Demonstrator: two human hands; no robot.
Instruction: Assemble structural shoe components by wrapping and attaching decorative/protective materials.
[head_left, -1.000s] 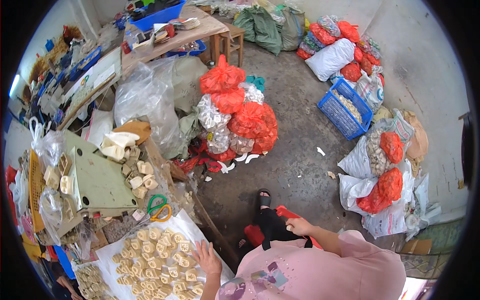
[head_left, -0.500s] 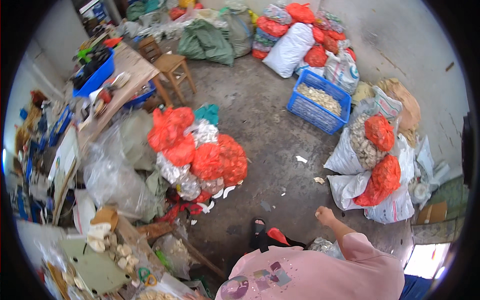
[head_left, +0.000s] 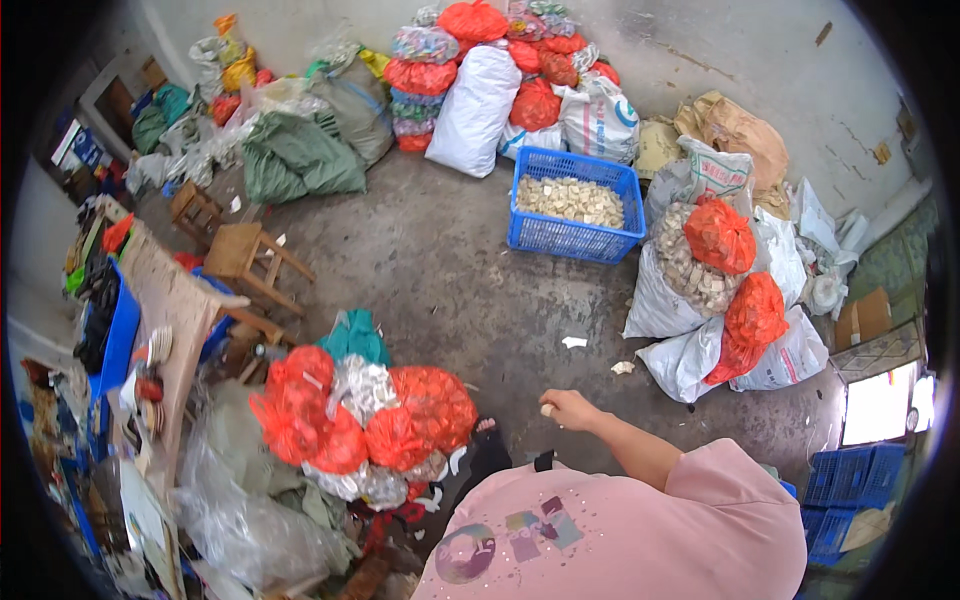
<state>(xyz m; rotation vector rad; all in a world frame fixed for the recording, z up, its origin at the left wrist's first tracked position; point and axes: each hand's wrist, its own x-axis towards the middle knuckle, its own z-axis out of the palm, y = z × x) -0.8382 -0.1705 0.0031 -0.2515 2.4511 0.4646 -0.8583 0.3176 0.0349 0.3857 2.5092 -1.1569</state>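
Observation:
My right hand [head_left: 574, 411] reaches out over the concrete floor, its fingers closed around a small off-white piece [head_left: 547, 409]. That piece resembles the pale chunks [head_left: 570, 200] heaped in the blue plastic basket [head_left: 577, 243] farther ahead. Another pale chunk [head_left: 622, 368] lies on the floor to the right of the hand, with a white scrap [head_left: 574, 342] beyond it. My left hand does not show.
Red plastic bags [head_left: 432, 405] are piled at left, beside a wooden table [head_left: 180, 290] and stool [head_left: 236, 250]. Along the right wall stand white woven sacks [head_left: 660, 295] topped with red bags [head_left: 720, 236]. Stacked blue crates [head_left: 855, 476] stand at the lower right.
My view has turned and moved forward, so the basket and the red bags sit elsewhere in it. The right arm has stretched farther out, and a pale piece now shows at its fingertips.

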